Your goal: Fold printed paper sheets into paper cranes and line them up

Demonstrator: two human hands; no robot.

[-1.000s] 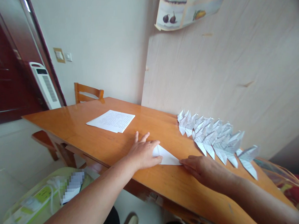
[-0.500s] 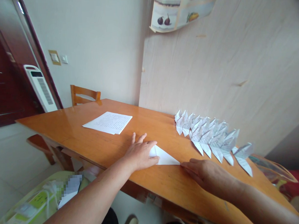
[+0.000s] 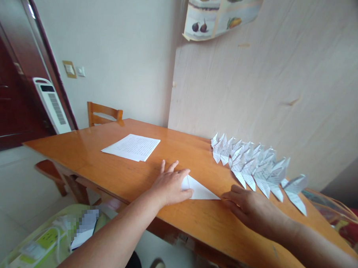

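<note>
A white sheet folded to a long pointed triangle [image 3: 202,189] lies flat on the wooden table [image 3: 179,146]. My left hand [image 3: 171,185] rests on its wide left end with fingers spread, covering part of it. At the sharp right tip is my right hand [image 3: 241,202], its fingers drawn together at the point; whether they pinch the paper is hard to see. Beyond my left hand lies a stack of written sheets [image 3: 132,147]. Several folded paper pieces [image 3: 251,162] stand in rows at the right, with one [image 3: 296,192] a little apart.
A wooden chair [image 3: 105,112] stands behind the table's far left edge. Below the near left edge is a green container [image 3: 38,250] with a power strip [image 3: 44,242]. A board [image 3: 253,79] rises along the table's back side.
The view has shifted slightly, moving the scene a little right in the picture. My right hand's fingers are curled slightly more beside the tip; my left hand stays on the folded sheet.
</note>
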